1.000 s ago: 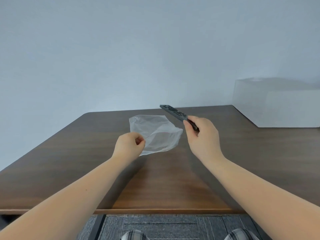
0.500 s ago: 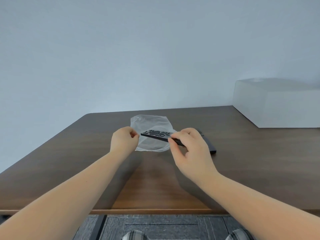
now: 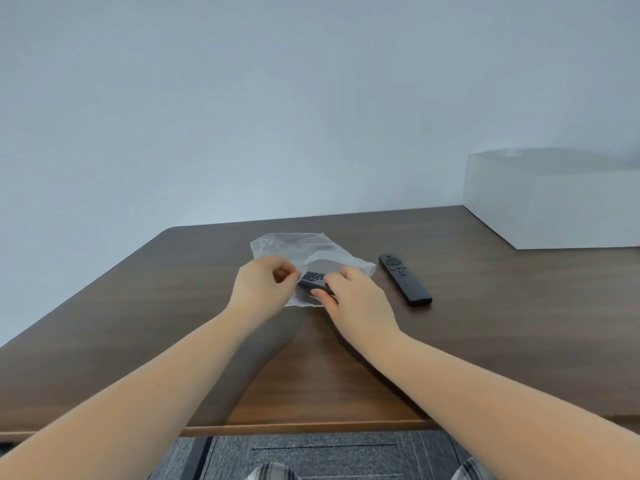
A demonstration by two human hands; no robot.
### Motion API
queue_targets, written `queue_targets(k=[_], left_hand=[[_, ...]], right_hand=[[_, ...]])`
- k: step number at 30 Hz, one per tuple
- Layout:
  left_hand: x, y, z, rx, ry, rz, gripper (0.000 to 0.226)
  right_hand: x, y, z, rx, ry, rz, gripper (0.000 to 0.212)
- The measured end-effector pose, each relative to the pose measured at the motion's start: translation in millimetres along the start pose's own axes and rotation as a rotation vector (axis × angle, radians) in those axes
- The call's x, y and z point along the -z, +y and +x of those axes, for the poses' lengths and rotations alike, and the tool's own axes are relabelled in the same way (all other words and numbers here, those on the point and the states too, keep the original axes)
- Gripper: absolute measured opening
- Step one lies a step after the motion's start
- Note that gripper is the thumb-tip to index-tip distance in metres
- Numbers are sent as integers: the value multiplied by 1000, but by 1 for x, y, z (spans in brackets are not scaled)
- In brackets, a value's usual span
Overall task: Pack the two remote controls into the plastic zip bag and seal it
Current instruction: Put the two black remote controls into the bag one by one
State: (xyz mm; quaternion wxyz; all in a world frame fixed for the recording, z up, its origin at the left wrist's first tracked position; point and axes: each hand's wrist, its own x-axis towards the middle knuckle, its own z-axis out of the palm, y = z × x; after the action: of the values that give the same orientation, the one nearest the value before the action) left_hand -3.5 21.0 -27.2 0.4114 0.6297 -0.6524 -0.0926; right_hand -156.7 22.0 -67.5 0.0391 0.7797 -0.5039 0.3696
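A clear plastic zip bag (image 3: 304, 249) lies on the brown table (image 3: 173, 306), its mouth toward me. My left hand (image 3: 263, 284) pinches the bag's near left edge. My right hand (image 3: 353, 296) grips a black remote control (image 3: 313, 278) whose buttoned end sits inside the bag's mouth; its near end is hidden under my fingers. A second black remote (image 3: 403, 278) lies flat on the table just right of the bag, untouched.
A white box (image 3: 554, 202) stands at the table's back right corner. A pale wall rises behind the table. The table's front edge (image 3: 311, 427) runs close to me, with grey carpet and my checked trousers below.
My right hand carried the remote from above the bag down and left, then pushed its front end into the bag's mouth. The second remote has come into view beside the bag.
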Motion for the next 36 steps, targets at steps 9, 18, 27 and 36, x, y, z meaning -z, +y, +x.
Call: queue_targets(k=[9, 18, 27, 36], left_hand=[[5, -1, 7, -1, -15, -61, 8], [5, -18, 7, 29, -25, -62, 8], [5, -27, 10, 33, -44, -57, 7], [0, -26, 13, 17, -35, -23, 8]], right_hand=[[-25, -10, 27, -131, -337, 88, 20], [-38, -7, 33, -50, -356, 8, 17], [-61, -9, 48, -94, -399, -75, 23], [-40, -2, 42, -71, -390, -25, 24]])
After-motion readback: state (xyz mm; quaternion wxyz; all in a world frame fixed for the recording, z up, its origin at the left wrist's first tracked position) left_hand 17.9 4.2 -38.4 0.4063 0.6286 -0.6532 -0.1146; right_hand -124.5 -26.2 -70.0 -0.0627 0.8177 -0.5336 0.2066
